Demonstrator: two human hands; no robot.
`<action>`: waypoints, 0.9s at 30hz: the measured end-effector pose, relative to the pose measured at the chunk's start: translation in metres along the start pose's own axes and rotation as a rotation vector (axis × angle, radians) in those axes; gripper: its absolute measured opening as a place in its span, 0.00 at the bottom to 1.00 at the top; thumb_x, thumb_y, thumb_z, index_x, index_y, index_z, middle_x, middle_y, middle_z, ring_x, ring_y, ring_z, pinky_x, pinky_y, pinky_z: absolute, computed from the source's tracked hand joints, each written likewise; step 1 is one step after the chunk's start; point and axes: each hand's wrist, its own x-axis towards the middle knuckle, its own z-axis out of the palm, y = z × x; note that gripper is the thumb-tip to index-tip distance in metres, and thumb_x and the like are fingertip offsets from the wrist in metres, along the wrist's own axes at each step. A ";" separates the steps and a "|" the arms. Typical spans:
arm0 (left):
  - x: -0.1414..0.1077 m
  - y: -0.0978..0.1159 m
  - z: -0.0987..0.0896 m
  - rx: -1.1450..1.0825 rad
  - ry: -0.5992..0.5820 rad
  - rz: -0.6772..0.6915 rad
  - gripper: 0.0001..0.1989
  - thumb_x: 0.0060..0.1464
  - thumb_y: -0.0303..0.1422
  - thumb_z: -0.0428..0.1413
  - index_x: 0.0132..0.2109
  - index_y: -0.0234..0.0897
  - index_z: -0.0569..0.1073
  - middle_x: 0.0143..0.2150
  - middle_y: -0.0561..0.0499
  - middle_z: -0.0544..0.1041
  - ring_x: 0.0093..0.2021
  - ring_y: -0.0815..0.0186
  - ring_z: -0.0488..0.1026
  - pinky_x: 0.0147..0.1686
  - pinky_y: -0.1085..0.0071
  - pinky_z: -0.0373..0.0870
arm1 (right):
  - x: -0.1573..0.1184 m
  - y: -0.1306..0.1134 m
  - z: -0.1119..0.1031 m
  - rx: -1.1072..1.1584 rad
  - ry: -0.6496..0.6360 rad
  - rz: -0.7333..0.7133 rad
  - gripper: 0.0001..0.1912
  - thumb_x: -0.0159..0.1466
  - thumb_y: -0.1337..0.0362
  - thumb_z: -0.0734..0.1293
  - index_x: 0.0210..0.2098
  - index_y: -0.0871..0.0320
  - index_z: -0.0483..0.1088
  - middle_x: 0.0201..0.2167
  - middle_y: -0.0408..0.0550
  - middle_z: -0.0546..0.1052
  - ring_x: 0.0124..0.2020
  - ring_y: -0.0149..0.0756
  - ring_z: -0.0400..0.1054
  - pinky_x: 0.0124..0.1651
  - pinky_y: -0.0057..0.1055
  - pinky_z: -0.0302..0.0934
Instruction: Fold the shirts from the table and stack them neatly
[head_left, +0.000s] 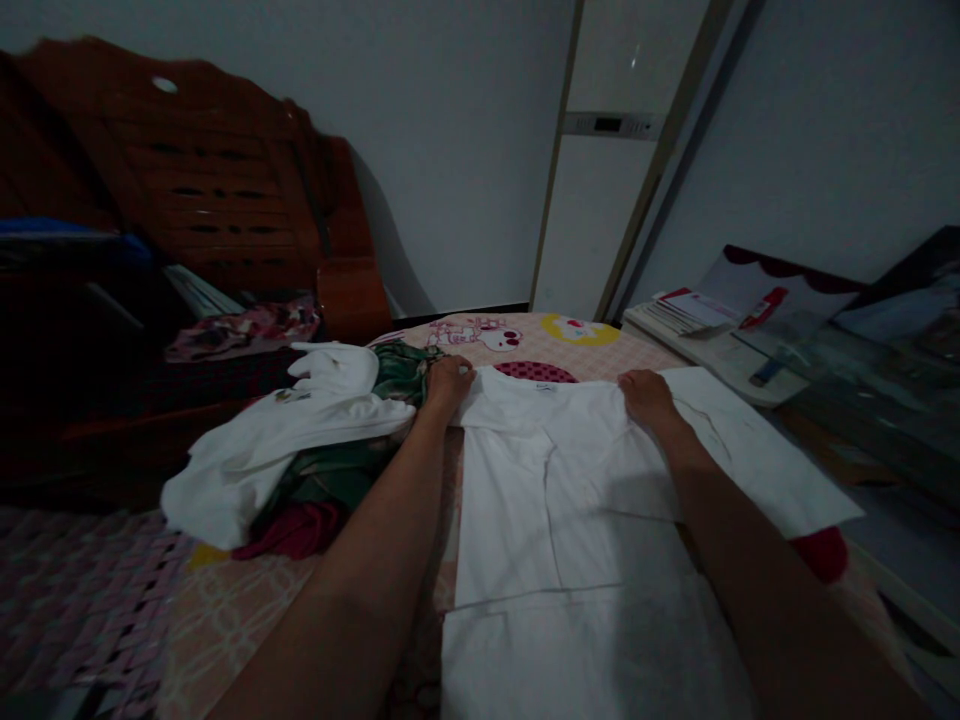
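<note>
A white shirt [510,500] lies spread on the round table, its neckline at the far side and its left part folded inward. My left hand [450,385] is closed on the shirt's far left shoulder. The far right shoulder is pinched in my right hand [646,395]. Nearer to me, a fold of white cloth [570,650] crosses the lower part of the shirt. Beyond my right forearm, a flat white piece of cloth [750,450] extends to the right; whether it joins the shirt I cannot tell.
Left of my arm sits a pile of clothes: white garment [247,450], green patterned cloth [337,475], dark red cloth [300,528]. The table has a pink printed cover [217,630]. A wooden bench [217,180] stands behind left; papers [697,310] and a glass-topped table [885,390] are right.
</note>
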 end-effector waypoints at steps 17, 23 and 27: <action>-0.001 0.001 -0.011 -0.098 0.049 0.165 0.28 0.53 0.18 0.45 0.55 0.40 0.78 0.56 0.51 0.77 0.58 0.63 0.72 0.60 0.71 0.62 | 0.041 -0.024 0.001 -0.041 0.131 0.029 0.10 0.61 0.64 0.66 0.40 0.58 0.76 0.40 0.55 0.79 0.43 0.46 0.72 0.45 0.39 0.64; -0.002 -0.004 0.000 0.060 -0.062 0.114 0.23 0.56 0.22 0.48 0.54 0.36 0.78 0.54 0.44 0.78 0.57 0.59 0.72 0.58 0.69 0.64 | 0.032 -0.028 0.028 -0.210 -0.019 -0.070 0.13 0.66 0.66 0.60 0.45 0.61 0.73 0.42 0.62 0.78 0.46 0.49 0.72 0.49 0.42 0.61; 0.001 -0.007 0.003 0.038 -0.055 0.105 0.21 0.57 0.27 0.52 0.57 0.36 0.75 0.56 0.42 0.76 0.57 0.58 0.72 0.58 0.69 0.64 | 0.031 -0.033 0.025 -0.194 0.015 -0.071 0.15 0.65 0.68 0.61 0.49 0.61 0.72 0.44 0.63 0.77 0.47 0.51 0.71 0.50 0.42 0.61</action>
